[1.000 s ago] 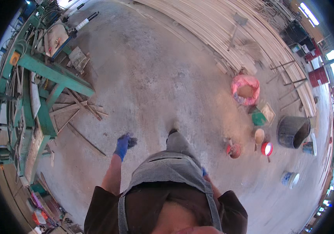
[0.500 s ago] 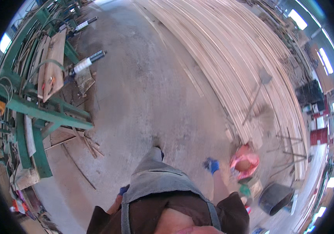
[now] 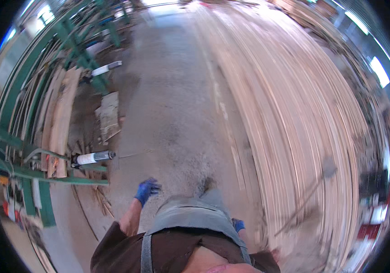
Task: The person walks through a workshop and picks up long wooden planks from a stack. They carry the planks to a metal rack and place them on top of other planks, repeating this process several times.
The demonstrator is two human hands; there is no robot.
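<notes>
My left hand [image 3: 147, 190], in a blue glove, hangs out ahead of me over the concrete floor. Its fingers point to the right and are slightly spread, with nothing in them. Beside the grey apron [image 3: 190, 214] on my right side, only part of my blue-gloved right hand [image 3: 238, 224] shows; its fingers are hidden and blurred. Neither hand touches the lumber or the machine. A shoe [image 3: 207, 183] is in front of the apron on the dusty floor.
Long wooden boards [image 3: 290, 113] lie stacked along the right, with a long-handled tool [image 3: 301, 202] across them. On the left stands a green metal frame [image 3: 47, 216] holding planks [image 3: 63, 123]; a white and black cylinder [image 3: 95, 158] juts from it. Wood scraps [image 3: 109, 116] lie beside the frame.
I have moved forward along the aisle, past the pink sack and dark bucket. My left hand has swung forward into view, and my right hand has swung back beside the apron.
</notes>
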